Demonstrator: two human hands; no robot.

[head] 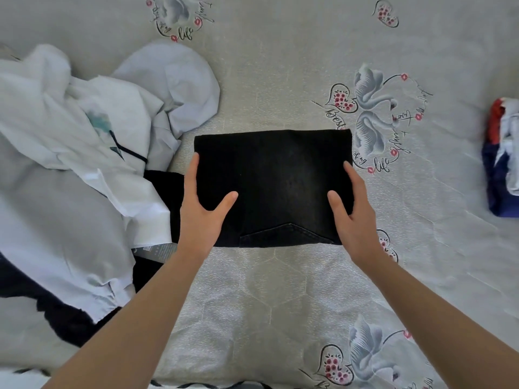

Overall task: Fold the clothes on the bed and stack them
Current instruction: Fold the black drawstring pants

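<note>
Black folded jeans [273, 186] lie flat mid-bed, long axis left to right, pocket seam toward the person. Left hand [202, 203] and right hand [351, 209] rest flat on their side edges, fingers straight, thumbs spread. Grey swan-print bedsheet [280, 290] surrounds them. Left of the jeans: unfolded white clothes [84, 136]; far right: folded stack [502, 161].
</note>
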